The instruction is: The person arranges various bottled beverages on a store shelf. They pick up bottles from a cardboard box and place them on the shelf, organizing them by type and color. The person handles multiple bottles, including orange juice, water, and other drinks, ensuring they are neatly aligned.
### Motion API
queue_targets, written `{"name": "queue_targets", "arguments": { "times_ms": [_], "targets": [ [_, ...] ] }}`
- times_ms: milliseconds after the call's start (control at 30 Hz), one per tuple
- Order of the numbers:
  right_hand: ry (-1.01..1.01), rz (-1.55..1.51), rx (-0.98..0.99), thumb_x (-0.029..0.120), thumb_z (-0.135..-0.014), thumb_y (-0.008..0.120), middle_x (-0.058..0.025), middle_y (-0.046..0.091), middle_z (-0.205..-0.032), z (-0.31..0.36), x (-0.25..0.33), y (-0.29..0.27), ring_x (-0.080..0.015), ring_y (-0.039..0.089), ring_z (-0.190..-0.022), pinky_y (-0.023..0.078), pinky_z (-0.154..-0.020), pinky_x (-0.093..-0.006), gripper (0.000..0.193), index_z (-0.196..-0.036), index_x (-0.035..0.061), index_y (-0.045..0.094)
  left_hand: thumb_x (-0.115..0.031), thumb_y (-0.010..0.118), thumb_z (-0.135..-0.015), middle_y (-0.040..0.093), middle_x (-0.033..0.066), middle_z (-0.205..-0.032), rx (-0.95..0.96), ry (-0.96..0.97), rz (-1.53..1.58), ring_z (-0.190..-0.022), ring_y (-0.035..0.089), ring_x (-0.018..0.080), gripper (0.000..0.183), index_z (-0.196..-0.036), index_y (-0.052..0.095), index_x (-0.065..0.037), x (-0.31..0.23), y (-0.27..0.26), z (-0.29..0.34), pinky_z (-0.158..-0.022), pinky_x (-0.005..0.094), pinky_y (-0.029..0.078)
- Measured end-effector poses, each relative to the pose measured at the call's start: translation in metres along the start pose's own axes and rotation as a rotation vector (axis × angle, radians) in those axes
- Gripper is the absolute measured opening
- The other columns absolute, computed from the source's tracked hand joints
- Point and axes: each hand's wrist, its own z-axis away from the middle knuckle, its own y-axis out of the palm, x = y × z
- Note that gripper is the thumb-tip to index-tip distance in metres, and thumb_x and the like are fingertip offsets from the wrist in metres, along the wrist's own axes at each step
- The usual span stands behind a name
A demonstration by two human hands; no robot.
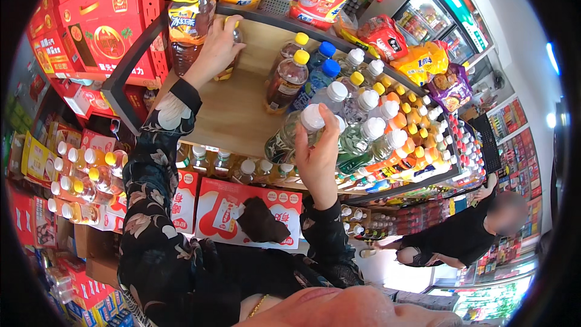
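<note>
Wrapped fingers is the story on your right hand [319, 156]: it's curled round the neck and shoulder of a clear white-capped bottle [296, 133], which is tipped over on a slant with its cap pointing up toward the shelf, so it's off the board and carried, not standing. Looks to me like you hold it high up near the cap so the base can swing in between the others. Just right of it is the packed row of white-capped bottles [369, 130], shoulder to shoulder, which leaves no slack on that side. Below, under the wooden shelf [233, 109], sit red cartons [227, 212], and down at the near left there's a cluster of yellow-capped bottles [91, 172]. Farther in, your left hand [215, 48] is stretched to the back left of the shelf, fingers closed round a small amber bottle [231, 54] with a yellow cap. Right beside it stands a big tea jug [189, 21] with a yellow handle. Farther right, two dark bottles with yellow caps [289, 75] stand upright, a bare patch of wood around them.
</note>
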Motion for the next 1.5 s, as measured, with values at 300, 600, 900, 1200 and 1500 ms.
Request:
{"name": "queue_targets", "arguments": {
  "times_ms": [300,600,900,1200,1500],
  "targets": [
    [0.034,-0.07,0.001,-0.003,-0.086,0.066,-0.0257,0.053,-0.122,-0.008,-0.008,0.01,-0.0417,0.059,-0.107,0.049,-0.089,-0.0432,0.053,-0.133,-0.003,0.04,-0.014,0.08,-0.076,0.059,0.012,-0.11,-0.038,0.018,0.363,-0.102,0.061,0.0262,0.056,-0.124,0.052,-0.008,-0.022,-0.003,0.049,-0.091,0.0353,0.049],
    [0.009,-0.06,-0.02,-0.001,-0.087,0.064,-0.0263,0.053,-0.123,-0.011,-0.005,0.01,-0.0423,0.058,-0.108,0.048,-0.091,-0.0435,0.05,-0.131,-0.0033,0.041,-0.014,0.072,-0.088,0.065,0.0007,-0.091,0.187,-0.158,0.792,-0.085,0.058,0.0084,0.014,-0.092,0.064,-0.004,-0.075,-0.011,0.048,-0.076,0.0261,0.048],
    [0.085,-0.015,0.009,0.006,-0.088,0.066,-0.0248,0.055,-0.118,-0.005,-0.007,0.005,-0.0422,0.06,-0.103,0.052,-0.084,-0.0441,0.049,-0.131,-0.0027,0.044,-0.029,0.082,-0.078,0.055,0.0131,-0.112,-0.136,0.075,0.594,-0.107,0.052,0.0275,0.042,-0.106,0.066,-0.003,-0.121,0.056,0.054,-0.09,0.0356,0.044],
    [0.158,-0.27,0.006,0.009,-0.091,0.059,-0.0219,0.05,-0.124,-0.007,-0.003,0.027,-0.0419,0.053,-0.113,0.046,-0.095,-0.0423,0.05,-0.136,0.0003,0.04,-0.034,0.054,-0.1,0.028,0.015,-0.153,0.171,-0.364,1.125,-0.139,0.032,0.0258,0.074,-0.152,0.012,-0.003,-0.069,0.085,0.132,-0.115,0.0393,0.027],
    [0.067,-0.28,-0.152,0.007,-0.092,0.056,-0.0215,0.046,-0.119,0.001,-0.007,0.026,-0.04,0.049,-0.11,0.041,-0.097,-0.0417,0.048,-0.137,0.0036,0.039,-0.032,0.067,-0.091,0.029,0.0155,-0.15,0.383,-0.334,0.861,-0.136,0.033,0.0258,0.086,-0.15,0.013,-0.001,-0.07,0.098,0.16,-0.114,0.0391,0.027]
  ]
}}
